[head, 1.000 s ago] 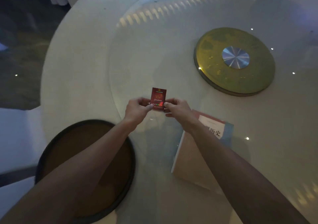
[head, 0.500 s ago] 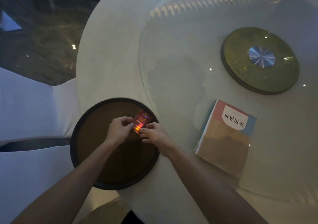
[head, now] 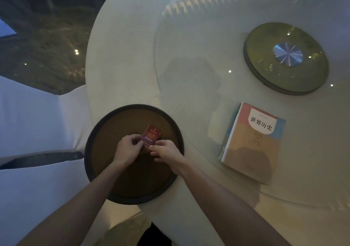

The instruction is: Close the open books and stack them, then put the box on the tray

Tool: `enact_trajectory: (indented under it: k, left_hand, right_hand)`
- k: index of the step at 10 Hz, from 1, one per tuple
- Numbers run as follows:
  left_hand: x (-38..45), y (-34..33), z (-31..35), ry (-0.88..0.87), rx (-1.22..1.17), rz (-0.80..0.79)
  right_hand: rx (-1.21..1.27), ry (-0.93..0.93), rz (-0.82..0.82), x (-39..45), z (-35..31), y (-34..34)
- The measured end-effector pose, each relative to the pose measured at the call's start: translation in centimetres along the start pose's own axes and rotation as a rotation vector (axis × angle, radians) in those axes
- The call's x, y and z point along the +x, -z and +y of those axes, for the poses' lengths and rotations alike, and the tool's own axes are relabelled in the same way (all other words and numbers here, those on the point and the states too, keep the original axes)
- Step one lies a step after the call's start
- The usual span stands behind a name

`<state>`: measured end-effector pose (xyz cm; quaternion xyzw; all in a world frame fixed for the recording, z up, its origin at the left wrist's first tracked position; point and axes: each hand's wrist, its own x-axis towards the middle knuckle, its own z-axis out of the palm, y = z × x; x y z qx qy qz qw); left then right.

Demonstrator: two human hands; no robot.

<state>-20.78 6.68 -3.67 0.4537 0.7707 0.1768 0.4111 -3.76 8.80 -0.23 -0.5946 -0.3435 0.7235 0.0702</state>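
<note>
A small red box (head: 151, 137) is over the middle of a round dark tray (head: 106, 124) at the table's near left edge. My left hand (head: 127, 149) pinches the box's left side and my right hand (head: 165, 152) pinches its near right corner. I cannot tell whether the box rests on the tray or hovers just above it. To the right, closed books (head: 251, 143) lie in a stack on the glass, the top cover pink, tan and blue with dark characters.
The round white table (head: 117, 60) carries a glass turntable with a green-gold disc (head: 286, 58) at its hub. White-covered chairs (head: 34, 117) stand to the left, with dark patterned floor beyond them.
Both hands carried the red box from above the glass, left and toward me, to over the tray, then lower. The view shifted left, so the books now show fully.
</note>
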Motion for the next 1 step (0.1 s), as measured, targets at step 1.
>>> enact_trajectory:
  k: [1]
  left_hand:
    - [0.31,-0.08,1.34,-0.037,0.142,0.044]
  right_hand:
    - [-0.103,0.025,0.034,-0.83,-0.19,0.26]
